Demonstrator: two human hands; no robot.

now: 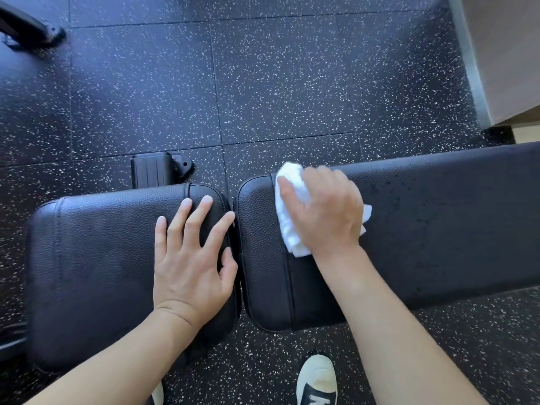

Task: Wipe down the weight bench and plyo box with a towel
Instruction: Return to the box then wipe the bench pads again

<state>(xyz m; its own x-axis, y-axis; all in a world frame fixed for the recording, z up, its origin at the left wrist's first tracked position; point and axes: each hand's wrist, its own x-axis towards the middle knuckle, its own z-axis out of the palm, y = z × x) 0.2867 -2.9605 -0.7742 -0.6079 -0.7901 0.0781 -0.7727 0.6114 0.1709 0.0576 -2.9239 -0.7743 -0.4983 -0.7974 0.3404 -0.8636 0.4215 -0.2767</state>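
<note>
The black padded weight bench lies across the view in two parts: a seat pad (96, 258) on the left and a long back pad (438, 223) on the right, with a narrow gap between them. My left hand (190, 258) rests flat on the seat pad with its fingers spread, near the gap. My right hand (324, 209) presses a crumpled white towel (289, 200) onto the near end of the back pad, fingers curled over it. The back pad's surface looks speckled with droplets to the right of the towel. No plyo box is in view.
Black rubber floor tiles with white flecks surround the bench. A black bench foot (157, 169) sticks out behind the seat pad. Another black equipment leg (32, 27) sits at top left. A wall base (473, 68) runs at top right. My white shoe (317, 378) stands below the bench.
</note>
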